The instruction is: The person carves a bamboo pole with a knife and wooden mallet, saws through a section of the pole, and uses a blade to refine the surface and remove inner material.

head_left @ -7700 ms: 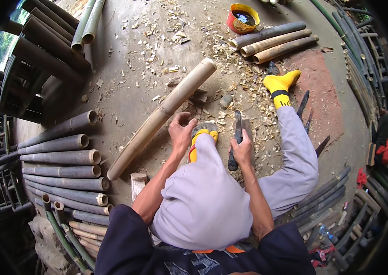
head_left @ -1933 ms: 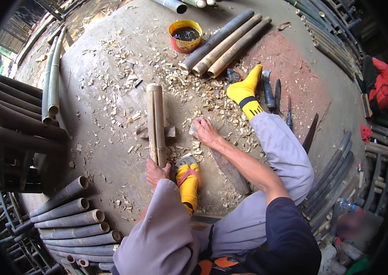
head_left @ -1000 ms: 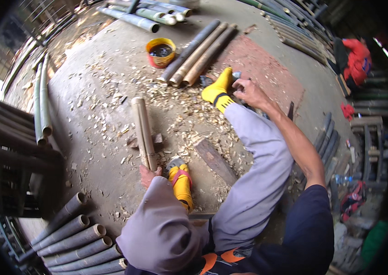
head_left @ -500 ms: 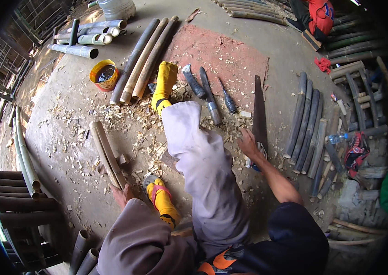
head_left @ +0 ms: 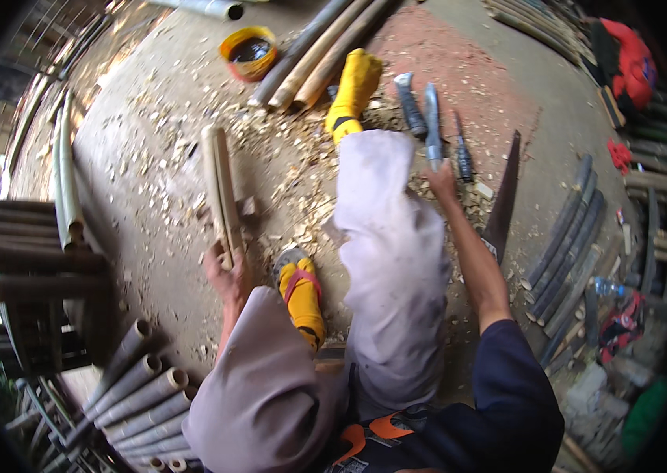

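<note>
I sit on the ground with my legs in pale trousers and yellow socks (head_left: 353, 87). My left hand (head_left: 227, 276) grips the near end of a short split bamboo piece (head_left: 219, 185), which lies on a small wooden block among shavings. My right hand (head_left: 442, 180) reaches forward past my right knee. Its fingers close around the near end of a long grey blade tool (head_left: 432, 118). A thicker grey tool (head_left: 408, 102) lies to its left and a small dark tool (head_left: 463, 154) to its right. A hand saw (head_left: 507, 197) lies just right of my right forearm.
An orange bucket (head_left: 250, 54) with dark liquid stands beside three long bamboo poles (head_left: 313, 51) ahead. Cut bamboo tubes (head_left: 140, 386) are stacked at lower left and dark poles (head_left: 574, 236) lie at right. A plastic bottle (head_left: 609, 288) and a red cloth (head_left: 625, 55) lie further right.
My right hand has left the saw area and moved forward onto the grey blade tool. My left hand has stayed on the bamboo piece. The view has swung right.
</note>
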The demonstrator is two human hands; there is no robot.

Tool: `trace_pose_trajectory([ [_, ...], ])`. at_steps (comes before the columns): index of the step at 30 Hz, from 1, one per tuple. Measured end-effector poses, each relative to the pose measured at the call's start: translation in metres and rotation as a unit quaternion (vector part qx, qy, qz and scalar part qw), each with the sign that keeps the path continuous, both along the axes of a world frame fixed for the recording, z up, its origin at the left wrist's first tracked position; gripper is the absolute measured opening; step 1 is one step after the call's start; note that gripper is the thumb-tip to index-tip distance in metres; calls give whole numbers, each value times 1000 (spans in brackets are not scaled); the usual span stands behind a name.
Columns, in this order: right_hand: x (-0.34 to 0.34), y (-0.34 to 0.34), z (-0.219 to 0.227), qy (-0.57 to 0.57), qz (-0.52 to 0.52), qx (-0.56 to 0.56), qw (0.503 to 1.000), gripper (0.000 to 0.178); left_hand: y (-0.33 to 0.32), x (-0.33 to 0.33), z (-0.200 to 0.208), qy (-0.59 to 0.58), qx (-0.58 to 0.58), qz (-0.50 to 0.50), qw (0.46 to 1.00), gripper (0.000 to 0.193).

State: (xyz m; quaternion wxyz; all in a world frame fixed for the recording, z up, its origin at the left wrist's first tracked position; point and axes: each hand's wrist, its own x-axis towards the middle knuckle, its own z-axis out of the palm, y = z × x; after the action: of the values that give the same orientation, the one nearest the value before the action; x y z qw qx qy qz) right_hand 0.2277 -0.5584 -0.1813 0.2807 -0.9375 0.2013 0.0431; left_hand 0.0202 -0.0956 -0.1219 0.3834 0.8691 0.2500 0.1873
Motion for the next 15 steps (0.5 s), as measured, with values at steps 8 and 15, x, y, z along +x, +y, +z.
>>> trace_pose_trajectory([
  [8, -43, 20, 37, -87, -17, 155, 984, 52, -44, 79, -14, 211, 188, -258, 924, 106],
  [15, -105, -4, 66, -93, 1, 165, 982, 41, -37, 96, -28, 313, 152, -216, 912, 18],
])
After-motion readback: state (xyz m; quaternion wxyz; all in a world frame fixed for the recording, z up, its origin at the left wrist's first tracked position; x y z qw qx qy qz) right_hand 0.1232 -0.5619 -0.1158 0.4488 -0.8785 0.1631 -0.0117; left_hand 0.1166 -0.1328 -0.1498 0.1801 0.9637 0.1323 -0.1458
